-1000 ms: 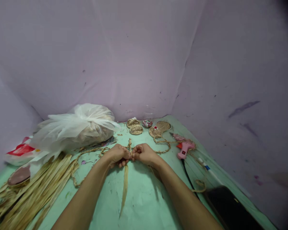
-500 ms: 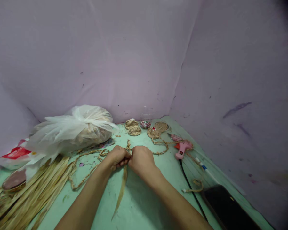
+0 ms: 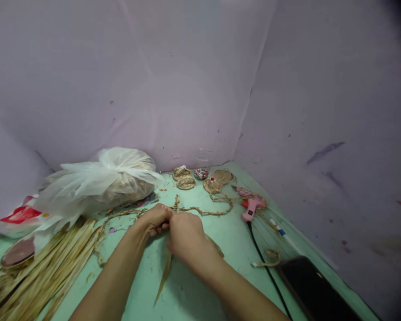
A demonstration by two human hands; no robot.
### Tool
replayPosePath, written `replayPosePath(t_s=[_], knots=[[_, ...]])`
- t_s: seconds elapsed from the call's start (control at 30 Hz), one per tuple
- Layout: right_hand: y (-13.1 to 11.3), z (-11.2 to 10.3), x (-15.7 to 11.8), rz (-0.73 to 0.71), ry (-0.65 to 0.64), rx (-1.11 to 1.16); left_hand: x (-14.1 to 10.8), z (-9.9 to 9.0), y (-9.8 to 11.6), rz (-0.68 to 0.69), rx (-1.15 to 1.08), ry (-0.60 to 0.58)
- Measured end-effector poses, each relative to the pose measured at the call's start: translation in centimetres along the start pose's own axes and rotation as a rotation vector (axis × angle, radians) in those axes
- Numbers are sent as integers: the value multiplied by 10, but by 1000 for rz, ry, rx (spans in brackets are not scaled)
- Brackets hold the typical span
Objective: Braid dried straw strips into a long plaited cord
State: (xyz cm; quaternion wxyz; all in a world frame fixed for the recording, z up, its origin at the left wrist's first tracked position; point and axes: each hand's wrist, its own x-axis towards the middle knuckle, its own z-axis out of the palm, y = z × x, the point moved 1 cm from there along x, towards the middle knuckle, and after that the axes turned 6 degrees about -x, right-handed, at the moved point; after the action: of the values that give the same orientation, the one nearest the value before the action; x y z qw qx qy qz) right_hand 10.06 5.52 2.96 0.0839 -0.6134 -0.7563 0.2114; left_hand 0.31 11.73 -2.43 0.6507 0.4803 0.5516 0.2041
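Observation:
Side by side over the table's middle, my left hand (image 3: 157, 219) and my right hand (image 3: 186, 234) meet with fingers closed. The left pinches a twisted natural-fibre rope (image 3: 177, 201), whose short end pokes up beyond the fingertips. Closed in my right hand is a flat dried-fibre strip; its tip (image 3: 216, 246) shows past that hand's right side. Another strip (image 3: 165, 276) hangs down below the hands toward me. The exact grip point is hidden behind the right hand. More rope (image 3: 222, 210) winds away to the right.
Loose dried strips (image 3: 53, 267) lie left, beside a tied plastic bag (image 3: 120, 174). Woven slippers (image 3: 184, 178), another pair of soles (image 3: 218, 179) and a bead tub (image 3: 201, 174) stand behind. On the right are a pink glue gun (image 3: 252, 207), its cord and a dark phone (image 3: 316, 285).
My right hand has moved a little left and toward me, turning over the left fingertips. A strip end now shows at its right side.

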Motion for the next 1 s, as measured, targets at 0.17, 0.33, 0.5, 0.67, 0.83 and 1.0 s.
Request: replayPosePath(t_s=[0.17, 0.33, 0.5, 0.67, 0.83, 1.0], knots=[[28, -26, 4, 75, 202, 22, -1, -1, 3, 2, -54, -118], [62, -11, 28, 203, 135, 360, -2, -3, 4, 7, -33, -147], [55, 23, 40, 264, -37, 495, -1, -3, 2, 21, -18, -138], [57, 26, 42, 276, 75, 449, -5, 1, 7, 14, 143, -60], [64, 31, 42, 281, 42, 495, -18, 10, 21, 20, 388, 21], [63, 38, 39, 297, 11, 723, -21, 14, 25, -10, 585, 222]])
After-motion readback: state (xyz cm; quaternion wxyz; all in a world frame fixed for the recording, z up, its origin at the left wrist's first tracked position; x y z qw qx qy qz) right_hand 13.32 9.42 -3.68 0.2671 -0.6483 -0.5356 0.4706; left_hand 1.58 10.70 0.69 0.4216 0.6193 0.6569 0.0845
